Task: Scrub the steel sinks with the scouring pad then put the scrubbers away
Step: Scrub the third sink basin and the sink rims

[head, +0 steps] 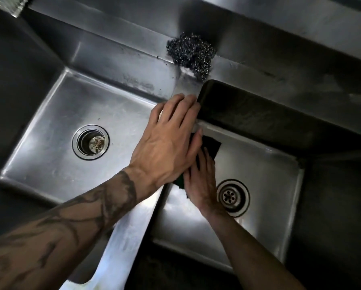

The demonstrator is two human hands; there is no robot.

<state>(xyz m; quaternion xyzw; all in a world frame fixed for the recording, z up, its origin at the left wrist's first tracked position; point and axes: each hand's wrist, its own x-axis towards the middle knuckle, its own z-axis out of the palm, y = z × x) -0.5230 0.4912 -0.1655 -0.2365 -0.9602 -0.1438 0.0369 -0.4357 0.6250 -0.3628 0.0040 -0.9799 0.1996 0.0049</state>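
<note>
My right fingers [207,159] lie straight and close together on the dark green scouring pad [213,144], pressing it flat against the inner wall of the right basin [263,164], on the side that rises to the divider [129,243]. I cannot see my thumb; it is under my other hand. The pad sits low on that wall, one corner sticking out past my fingertips and a green edge showing near my wrist. I judge a flat palm spreads the pressure better than a pinch would for scrubbing a vertical face.

My left hand [167,141] lies palm down across the divider, fingers [176,106] straight and slightly fanned, holding nothing. It looks like a brace, letting me lean in while my right hand [200,182] works below it.

The right drain [233,197] is just beside my right wrist. The left basin [49,122] and its strainer [91,142] lie apart from both hands. A steel-wool scourer [191,54] rests on the back ledge [269,68] where the divider meets it, near my left fingertips but not touching them, within easy reach for putting away afterwards.
</note>
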